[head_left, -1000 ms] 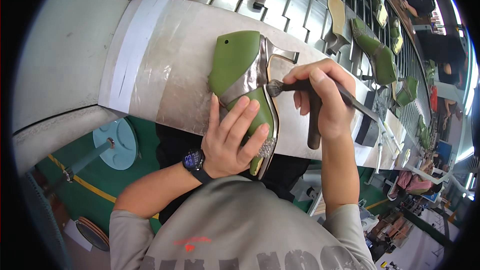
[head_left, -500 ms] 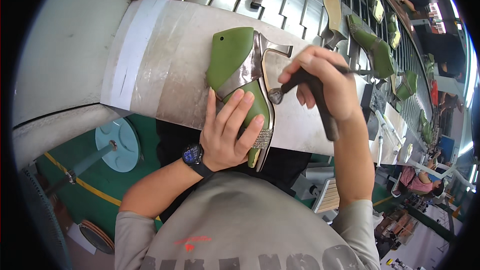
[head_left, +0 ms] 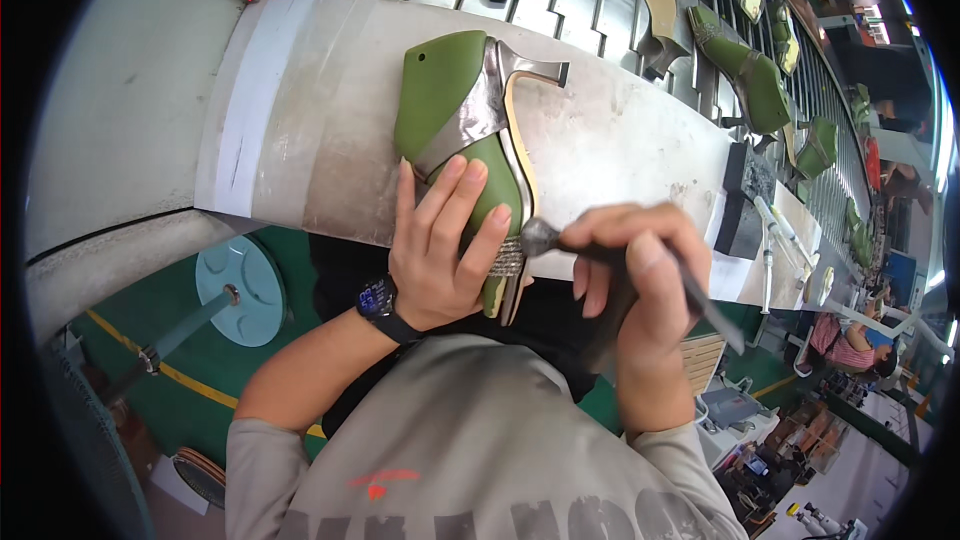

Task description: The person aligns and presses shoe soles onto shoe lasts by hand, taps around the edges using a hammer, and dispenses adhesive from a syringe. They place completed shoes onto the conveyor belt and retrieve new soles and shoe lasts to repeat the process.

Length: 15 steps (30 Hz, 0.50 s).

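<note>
A high-heeled sandal (head_left: 476, 126) on a green shoe last (head_left: 432, 90) lies on its side across the worktable, heel to the far side, toe toward me. It has a silvery upper, a tan and dark sole edge and a glittery toe strap (head_left: 508, 258). My left hand (head_left: 440, 250), with a dark watch on its wrist, grips the forefoot, fingers over the green last. My right hand (head_left: 645, 265) is closed round a dark hammer (head_left: 542, 237), its rounded metal head against or very near the sole edge beside the strap. Motion blurs its other dark ends.
Beyond the pale worktable (head_left: 350, 70) runs a slatted metal conveyor (head_left: 570, 0) carrying tan heeled soles (head_left: 660, 10) and more green lasts (head_left: 745, 70). A dark block (head_left: 745, 200) and thin white brush-like tools (head_left: 780, 240) are at the right. A grey machine housing (head_left: 130, 90) stands left.
My right hand has moved the hammer head toward me along the sole edge, from mid-sole to beside the toe strap. The shoe appears slightly farther left, with my left hand still on it.
</note>
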Tool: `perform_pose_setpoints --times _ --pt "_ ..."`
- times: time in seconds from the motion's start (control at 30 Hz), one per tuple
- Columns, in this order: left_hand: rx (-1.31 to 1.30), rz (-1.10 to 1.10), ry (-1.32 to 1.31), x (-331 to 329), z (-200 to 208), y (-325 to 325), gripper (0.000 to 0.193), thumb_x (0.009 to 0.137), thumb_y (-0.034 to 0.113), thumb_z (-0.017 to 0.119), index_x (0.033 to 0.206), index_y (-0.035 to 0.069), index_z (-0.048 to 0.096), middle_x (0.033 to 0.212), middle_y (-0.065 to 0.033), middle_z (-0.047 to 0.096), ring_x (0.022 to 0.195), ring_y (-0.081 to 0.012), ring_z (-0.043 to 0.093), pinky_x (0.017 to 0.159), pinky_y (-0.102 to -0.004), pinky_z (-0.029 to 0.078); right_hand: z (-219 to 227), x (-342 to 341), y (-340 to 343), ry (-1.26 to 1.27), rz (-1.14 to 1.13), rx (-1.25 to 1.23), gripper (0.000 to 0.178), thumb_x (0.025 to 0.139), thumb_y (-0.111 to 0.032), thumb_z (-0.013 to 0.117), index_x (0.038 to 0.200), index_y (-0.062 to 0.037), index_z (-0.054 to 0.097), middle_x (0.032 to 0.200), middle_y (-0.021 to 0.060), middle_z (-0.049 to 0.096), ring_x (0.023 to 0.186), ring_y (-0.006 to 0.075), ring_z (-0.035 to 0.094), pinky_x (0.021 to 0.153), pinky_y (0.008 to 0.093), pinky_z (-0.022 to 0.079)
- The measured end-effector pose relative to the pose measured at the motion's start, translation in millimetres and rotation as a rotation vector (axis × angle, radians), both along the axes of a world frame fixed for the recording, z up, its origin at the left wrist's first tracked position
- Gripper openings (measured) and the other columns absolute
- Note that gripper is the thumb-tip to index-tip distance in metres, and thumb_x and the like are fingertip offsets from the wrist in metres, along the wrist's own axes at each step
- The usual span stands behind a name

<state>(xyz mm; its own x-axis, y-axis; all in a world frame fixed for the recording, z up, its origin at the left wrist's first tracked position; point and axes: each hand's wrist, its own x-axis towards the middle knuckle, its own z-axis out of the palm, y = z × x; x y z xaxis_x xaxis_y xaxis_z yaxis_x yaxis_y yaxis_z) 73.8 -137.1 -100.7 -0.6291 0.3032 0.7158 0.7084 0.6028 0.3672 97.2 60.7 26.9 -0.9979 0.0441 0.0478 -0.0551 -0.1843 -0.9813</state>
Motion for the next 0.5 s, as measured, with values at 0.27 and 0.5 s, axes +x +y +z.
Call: perform_pose_setpoints --times 0.27,0.5 --pt "-0.073 -0.032 0.018 -1 0 10 0.093 0.092 0.066 0.074 0.155 0.006 0.04 0.155 -0.0316 0.049 0.14 -0.052 0.052 0.117 -0.0743 0.036 -19 -45 62 0.215 -0.066 1.242 0.028 0.086 0.001 0.074 0.114 -0.0022 0.075 0.113 0.0194 0.077 0.1 0.04 0.073 0.086 0.041 0.06" --pt "-0.112 -0.03 -0.002 7 7 8 0.106 0.087 0.068 0.079 0.159 0.003 0.036 0.159 -0.0335 0.044 0.146 -0.0545 0.045 0.119 -0.0738 0.033 -45 36 159 -0.318 -0.752 -0.048 0.049 0.102 -0.009 0.066 0.145 0.0086 0.049 0.126 0.0267 0.072 0.103 0.0284 0.076 0.088 0.037 0.062"
